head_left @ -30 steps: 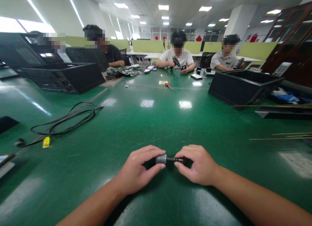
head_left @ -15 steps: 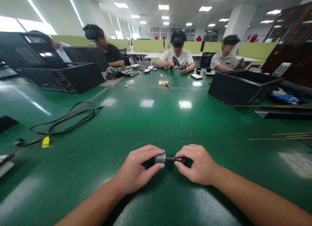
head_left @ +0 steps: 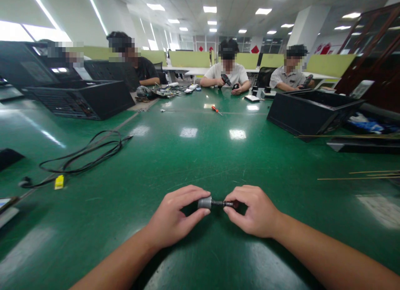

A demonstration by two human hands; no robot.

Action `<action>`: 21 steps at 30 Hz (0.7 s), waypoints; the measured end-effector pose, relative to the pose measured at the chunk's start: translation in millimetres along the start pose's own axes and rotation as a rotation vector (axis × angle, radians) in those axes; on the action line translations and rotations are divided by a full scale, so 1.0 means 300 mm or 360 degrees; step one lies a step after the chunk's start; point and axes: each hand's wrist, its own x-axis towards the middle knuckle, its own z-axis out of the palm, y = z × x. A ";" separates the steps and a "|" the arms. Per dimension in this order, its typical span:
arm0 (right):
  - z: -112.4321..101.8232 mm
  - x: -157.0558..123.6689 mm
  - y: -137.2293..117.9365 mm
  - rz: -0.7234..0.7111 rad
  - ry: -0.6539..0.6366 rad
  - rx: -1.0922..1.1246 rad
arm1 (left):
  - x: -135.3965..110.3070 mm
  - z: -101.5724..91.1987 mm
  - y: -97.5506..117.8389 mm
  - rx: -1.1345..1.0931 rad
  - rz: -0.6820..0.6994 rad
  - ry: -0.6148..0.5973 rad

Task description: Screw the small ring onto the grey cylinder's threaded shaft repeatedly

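Observation:
Both hands meet low in the middle of the view, just above the green table [head_left: 200, 156]. My left hand [head_left: 175, 217] pinches a small grey cylindrical piece [head_left: 204, 203] between thumb and fingers. A thin dark shaft [head_left: 222, 203] runs from that piece to the right, where my right hand [head_left: 253, 211] pinches its dark, reddish end. The two parts look joined in one line. Fingers of both hands are curled closed around the part.
A coiled black cable [head_left: 90, 152] with a yellow tag [head_left: 58, 181] lies at the left. Black computer cases sit at left [head_left: 81, 98] and right [head_left: 309, 108]. Thin sticks [head_left: 359, 175] lie at the right. A red screwdriver [head_left: 215, 110] lies farther off. Several people sit at the far side.
Hands and the small part have shifted very slightly to the left; the grip is unchanged.

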 end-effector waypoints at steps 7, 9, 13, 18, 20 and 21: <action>0.001 -0.002 0.004 0.0014 -0.0018 0.0016 | 0.001 -0.001 0.001 0.0007 0.0010 0.0006; 0.000 -0.002 0.003 0.0024 -0.0025 0.0033 | 0.000 -0.002 -0.001 0.0005 0.0008 0.0008; -0.002 -0.002 0.002 0.0035 -0.0033 0.0035 | -0.001 -0.003 -0.004 -0.0003 -0.0001 -0.0008; -0.002 -0.001 0.005 0.0027 -0.0023 0.0024 | 0.003 -0.005 -0.002 0.0011 -0.0001 0.0006; -0.002 0.000 0.007 0.0019 -0.0013 0.0028 | 0.005 -0.007 0.000 0.0020 -0.0005 0.0014; -0.002 0.000 0.007 0.0016 -0.0011 0.0030 | 0.005 -0.008 0.000 0.0023 -0.0006 0.0016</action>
